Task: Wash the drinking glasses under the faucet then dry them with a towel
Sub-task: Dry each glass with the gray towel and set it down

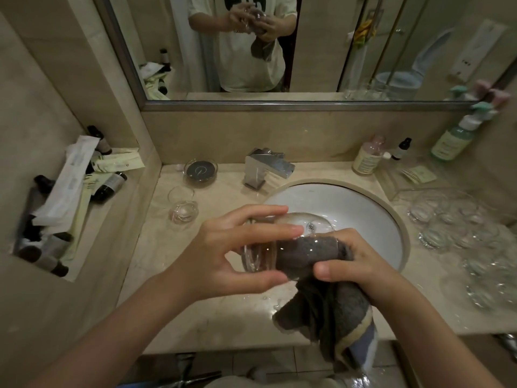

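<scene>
From the head view, I judge I'm at the drying step: my left hand (223, 253) grips the clear drinking glass (260, 256) on its side, while my right hand (361, 259) pinches the grey towel (307, 253) stuffed into its mouth, over the beige stone bench (212, 317). Next calls for twisting the towel inside.

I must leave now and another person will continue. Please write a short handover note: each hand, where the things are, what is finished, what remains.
Left hand: grips a drinking glass held sideways above the sink.
Right hand: holds the grey towel, which is pushed inside this glass.
Faucet: no water visible.
One glass on the left counter; a group of glasses on the right counter.
Done: this glass is being dried.
Left: finish it, set it down. Which other glasses still need work, I cannot tell.
</scene>
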### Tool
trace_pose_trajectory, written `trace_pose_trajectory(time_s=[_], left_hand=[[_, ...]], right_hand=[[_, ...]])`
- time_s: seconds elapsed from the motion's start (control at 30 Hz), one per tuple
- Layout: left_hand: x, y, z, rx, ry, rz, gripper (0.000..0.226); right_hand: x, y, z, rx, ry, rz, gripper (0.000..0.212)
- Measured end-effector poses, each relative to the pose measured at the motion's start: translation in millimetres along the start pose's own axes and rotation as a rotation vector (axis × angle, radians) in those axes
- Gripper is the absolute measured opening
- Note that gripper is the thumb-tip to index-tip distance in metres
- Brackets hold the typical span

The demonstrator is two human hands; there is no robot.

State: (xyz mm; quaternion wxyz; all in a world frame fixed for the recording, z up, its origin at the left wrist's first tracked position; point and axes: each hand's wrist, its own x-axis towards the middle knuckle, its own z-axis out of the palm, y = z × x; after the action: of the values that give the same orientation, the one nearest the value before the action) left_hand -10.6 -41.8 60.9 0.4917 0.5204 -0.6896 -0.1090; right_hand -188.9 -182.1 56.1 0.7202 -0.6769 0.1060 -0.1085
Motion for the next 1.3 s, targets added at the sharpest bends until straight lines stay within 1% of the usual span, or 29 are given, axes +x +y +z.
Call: trace_pose_trajectory(time_s=[0.03,0.07,0.1,0.17,0.23,0.27,0.3,0.33,0.37,0.43,0.47,0.5,0.53,0.67,0.73,0.77,0.8,0.87,0.9,0.93,0.97,1.0,1.07,1.1,1.13,1.17,1.2,1.23,1.3], left_hand=[[1.5,-0.5,-1.6,0.008,0.004,0.003,0.044],[3.8,0.3,-2.2,-0.025,0.029,-0.031,0.042],[4.2,-0.4,-2.3,-0.102,0.058,-0.089,0.040],[3.3,-0.5,-0.7,-0.379,0.118,-0.243,0.036],[0.9,0.1,4.8,-0.655,0.177,-0.431,0.037],[-0.6,0.1,7.1,-0.733,0.187,-0.509,0.038],[-0.8,1.3,8.2,-0.754,0.176,-0.543,0.042],[-0.7,2.6,7.3,-0.681,0.158,-0.512,0.046],[-1.9,0.6,4.3,-0.504,0.124,-0.413,0.050],[-0.9,-4.8,-2.2,-0.074,0.043,-0.154,0.055],[0.3,-6.7,-5.3,0.050,0.025,-0.080,0.055],[3.0,-5.6,-7.8,0.060,0.026,-0.096,0.053],[4.6,-4.2,-9.5,-0.001,0.040,-0.164,0.052],[7.2,1.2,-6.1,-0.534,0.092,-0.492,0.045],[8.3,1.4,-2.1,-0.672,0.114,-0.618,0.045],[9.9,3.5,-1.2,-0.632,0.111,-0.613,0.048],[10.5,3.5,-2.5,-0.484,0.098,-0.541,0.051],[12.2,0.3,-6.8,-0.077,0.015,-0.280,0.059],[13.4,-1.2,-8.8,0.060,-0.012,-0.156,0.061],[15.2,-1.7,-11.4,0.095,-0.023,-0.115,0.060],[17.4,-0.1,-13.4,0.053,-0.019,-0.152,0.058],[19.1,1.3,-15.5,-0.036,0.000,-0.229,0.056],[23.9,5.6,-17.7,-0.336,0.029,-0.416,0.053],[24.0,4.7,-16.4,-0.470,0.027,-0.493,0.051],[23.6,2.0,-14.8,-0.583,0.029,-0.558,0.049],[23.7,1.4,-13.6,-0.642,0.033,-0.596,0.049],[24.4,1.9,-12.8,-0.651,0.038,-0.601,0.051],[23.3,1.7,-13.2,-0.557,0.037,-0.560,0.055],[20.6,0.8,-16.6,-0.185,-0.025,-0.384,0.065]], right_hand=[[-0.3,-0.2,0.4,0.017,-0.010,0.006,0.043],[0.1,-2.0,0.8,0.018,-0.032,0.008,0.043],[0.6,-5.4,1.6,0.003,-0.058,0.001,0.039],[2.5,-13.7,3.8,-0.078,-0.108,-0.034,0.025],[5.0,-19.1,4.2,-0.189,-0.122,-0.059,0.021],[5.9,-20.2,3.5,-0.217,-0.109,-0.062,0.018],[6.8,-19.5,2.1,-0.216,-0.090,-0.058,0.017],[6.9,-17.8,0.6,-0.201,-0.070,-0.056,0.019],[7.3,-15.4,-0.8,-0.181,-0.049,-0.053,0.023],[8.3,-9.0,-2.0,-0.111,-0.025,-0.019,0.030],[8.8,-6.1,-1.6,-0.063,-0.029,0.009,0.033],[9.1,-4.3,-0.9,-0.021,-0.043,0.031,0.034],[9.5,-3.9,0.2,-0.001,-0.059,0.034,0.033],[10.8,-16.9,3.6,-0.143,-0.119,-0.029,0.025],[11.1,-22.1,1.4,-0.170,-0.111,-0.039,0.012],[11.2,-21.9,-0.3,-0.160,-0.094,-0.041,0.009],[11.3,-20.2,-2.0,-0.144,-0.070,-0.043,0.011],[12.2,-15.4,-5.1,-0.092,-0.029,-0.029,0.017],[12.9,-12.5,-6.5,-0.067,-0.021,-0.014,0.024],[13.8,-9.9,-7.1,-0.044,-0.021,0.002,0.035],[14.6,-9.3,-6.9,-0.032,-0.029,0.014,0.046],[15.0,-11.1,-5.9,-0.039,-0.038,0.013,0.048],[15.7,-20.0,-2.9,-0.113,-0.066,-0.036,0.030],[16.4,-25.0,-2.1,-0.165,-0.074,-0.058,0.026],[17.0,-29.5,-2.1,-0.222,-0.075,-0.074,0.027],[18.1,-32.1,-3.4,-0.271,-0.070,-0.079,0.032],[19.0,-33.3,-5.3,-0.296,-0.068,-0.079,0.034],[19.6,-33.5,-7.1,-0.283,-0.059,-0.075,0.031],[20.7,-30.8,-10.3,-0.194,-0.038,-0.049,0.018]])
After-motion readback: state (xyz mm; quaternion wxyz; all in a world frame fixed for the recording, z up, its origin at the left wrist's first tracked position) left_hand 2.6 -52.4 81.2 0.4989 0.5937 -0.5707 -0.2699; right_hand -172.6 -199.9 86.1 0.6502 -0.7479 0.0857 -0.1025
